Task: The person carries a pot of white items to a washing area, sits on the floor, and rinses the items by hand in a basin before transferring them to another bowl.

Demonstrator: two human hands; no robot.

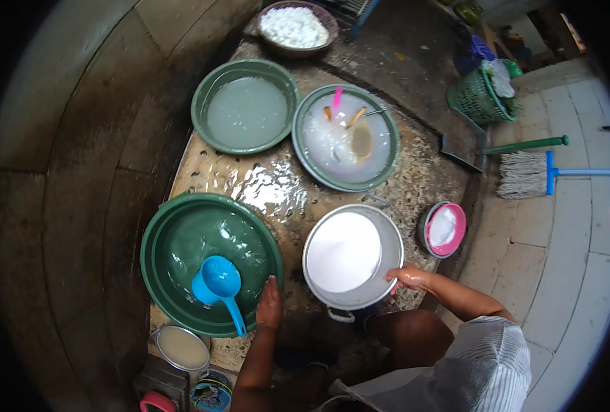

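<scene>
My right hand (410,277) grips the right rim of a large aluminium pot (393,280), thumb over the edge. White material with a smooth surface fills much of the pot's inside. My left hand (270,306) lies flat at the right rim of a big green plastic basin (153,288), fingers straight and close together. Rippling water (196,232) stands in this basin. A blue plastic dipper (217,280) floats in it, its handle reaching over the near rim beside my left wrist.
Farther off stand a green basin of cloudy water (202,123) and a basin of sudsy water with utensils (395,139). A bowl of white pieces (274,44) sits beyond. Rightward are a pink bowl (459,232), mop (523,174), dustpan (464,144) and green basket (469,100).
</scene>
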